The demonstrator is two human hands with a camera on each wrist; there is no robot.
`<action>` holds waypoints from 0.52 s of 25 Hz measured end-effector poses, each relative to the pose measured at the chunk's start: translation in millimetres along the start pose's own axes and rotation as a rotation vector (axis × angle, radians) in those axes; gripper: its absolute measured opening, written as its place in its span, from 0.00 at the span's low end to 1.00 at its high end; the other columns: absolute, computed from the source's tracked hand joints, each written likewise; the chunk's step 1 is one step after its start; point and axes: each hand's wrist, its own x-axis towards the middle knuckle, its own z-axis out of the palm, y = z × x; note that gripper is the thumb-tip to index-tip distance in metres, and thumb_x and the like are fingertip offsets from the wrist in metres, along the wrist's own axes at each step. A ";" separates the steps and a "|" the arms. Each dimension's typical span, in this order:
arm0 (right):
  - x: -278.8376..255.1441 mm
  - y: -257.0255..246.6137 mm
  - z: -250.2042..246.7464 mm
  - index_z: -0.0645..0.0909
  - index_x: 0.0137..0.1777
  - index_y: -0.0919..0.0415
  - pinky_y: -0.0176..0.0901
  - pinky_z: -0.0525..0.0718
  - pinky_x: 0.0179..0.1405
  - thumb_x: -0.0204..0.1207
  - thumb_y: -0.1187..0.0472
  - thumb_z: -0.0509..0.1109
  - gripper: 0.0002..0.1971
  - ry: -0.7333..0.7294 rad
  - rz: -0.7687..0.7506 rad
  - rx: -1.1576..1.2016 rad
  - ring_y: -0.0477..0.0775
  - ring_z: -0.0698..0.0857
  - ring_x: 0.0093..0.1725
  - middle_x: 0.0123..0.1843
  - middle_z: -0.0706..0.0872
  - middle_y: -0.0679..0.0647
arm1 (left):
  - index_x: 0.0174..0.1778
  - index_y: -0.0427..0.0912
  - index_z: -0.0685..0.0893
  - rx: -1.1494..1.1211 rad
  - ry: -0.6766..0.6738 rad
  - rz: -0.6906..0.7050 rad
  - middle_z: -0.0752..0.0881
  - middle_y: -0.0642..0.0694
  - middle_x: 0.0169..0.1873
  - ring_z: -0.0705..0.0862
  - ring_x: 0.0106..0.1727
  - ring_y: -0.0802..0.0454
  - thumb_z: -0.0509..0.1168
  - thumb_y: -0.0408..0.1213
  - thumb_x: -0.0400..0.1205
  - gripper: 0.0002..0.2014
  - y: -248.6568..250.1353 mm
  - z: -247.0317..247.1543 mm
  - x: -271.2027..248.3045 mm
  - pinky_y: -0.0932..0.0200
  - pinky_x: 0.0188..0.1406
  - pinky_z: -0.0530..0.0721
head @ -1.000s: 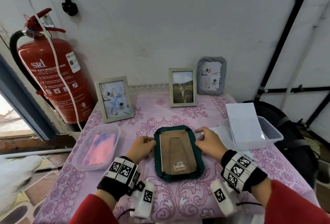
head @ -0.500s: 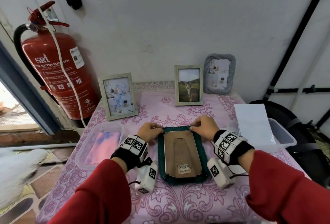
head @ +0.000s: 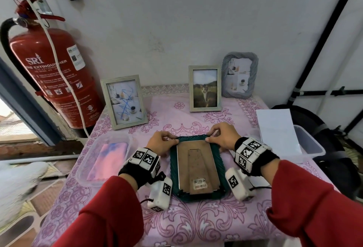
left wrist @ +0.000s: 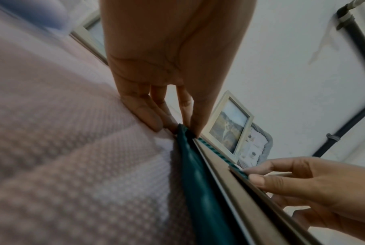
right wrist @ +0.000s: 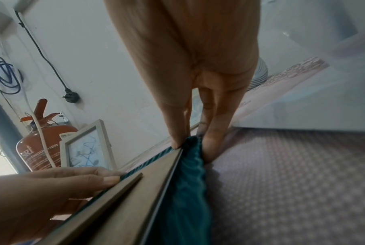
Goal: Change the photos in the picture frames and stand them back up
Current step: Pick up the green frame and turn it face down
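Both hands sit at the far corners of the green frame (head: pixel 196 194), which lies face down near the middle of the surface (head: pixel 196 225) with its brown backing board up. Left hand (head: pixel 161 144) pinches the far left corner between thumb and fingers; in the left wrist view its fingertips (left wrist: pixel 196 127) press the rim where it meets the cloth. Right hand (head: pixel 223 136) pinches the far right corner the same way.

A red fire extinguisher (head: pixel 51 77) stands against the wall to the left of the surface. On the right edge a clear plastic tub (head: pixel 312 144) carries a white sheet (head: pixel 277 130) across its rim; a second clear tub (head: pixel 84 170) with pink and blue contents lies on the left. Three frames stand upright at the back: a pale wooden frame (head: pixel 124 101) with a blue scribble over its photo, a smaller frame with a cat photo (head: pixel 205 88), and a grey rope-edged frame (head: pixel 239 77) just beside it against the wall.
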 end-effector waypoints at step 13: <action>-1.7 -2.6 -5.4 0.82 0.54 0.67 0.37 0.82 0.13 0.72 0.70 0.74 0.11 -0.104 0.050 0.056 0.55 0.81 0.26 0.36 0.79 0.56 | 0.55 0.32 0.84 0.031 -0.066 0.091 0.68 0.48 0.21 0.66 0.22 0.56 0.66 0.32 0.80 0.10 -4.1 -5.0 0.2 0.63 0.25 0.67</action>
